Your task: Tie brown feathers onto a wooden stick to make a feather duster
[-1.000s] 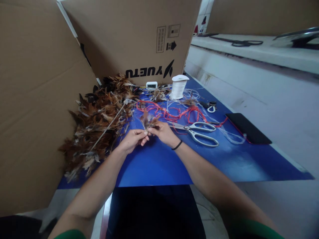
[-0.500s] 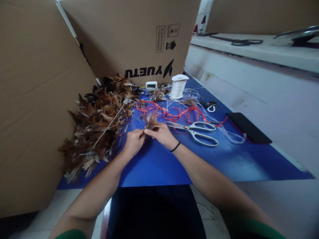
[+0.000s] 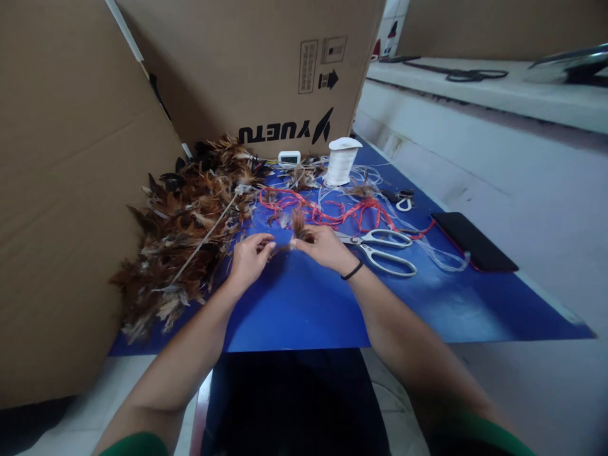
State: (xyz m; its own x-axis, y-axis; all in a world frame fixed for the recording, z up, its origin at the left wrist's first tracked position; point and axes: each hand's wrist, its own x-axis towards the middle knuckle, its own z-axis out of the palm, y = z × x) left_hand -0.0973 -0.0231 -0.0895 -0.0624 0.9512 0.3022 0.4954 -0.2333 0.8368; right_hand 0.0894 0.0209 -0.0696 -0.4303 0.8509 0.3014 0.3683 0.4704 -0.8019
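Observation:
Brown feathers (image 3: pixel 299 223) stick up from my right hand (image 3: pixel 327 247), whose thumb and fingers are closed around their base. My left hand (image 3: pixel 249 258) is just to the left, with thumb and index finger pinched together. A thin brown strand, apparently a feather (image 3: pixel 284 247), spans the short gap between both hands. Silver-handled scissors (image 3: pixel 387 253) lie right behind my right wrist, their blades partly hidden by the hand. Left of my left hand spreads a large heap of brown and black feathers (image 3: pixel 190 221), with a thin stick lying across it.
Red ribbon (image 3: pixel 332 218) and clear strips tangle over the blue tabletop (image 3: pixel 294 316). A white spool (image 3: pixel 342 163) and a small white digital display (image 3: pixel 289 158) stand at the back. A black phone-like slab (image 3: pixel 474 242) lies on the right. Cardboard (image 3: pixel 199 76) walls the back and left.
My hands have moved apart, the right one shifting right with the feathers. My left hand's fingers have loosened into a pinch, and a strand shows between the hands.

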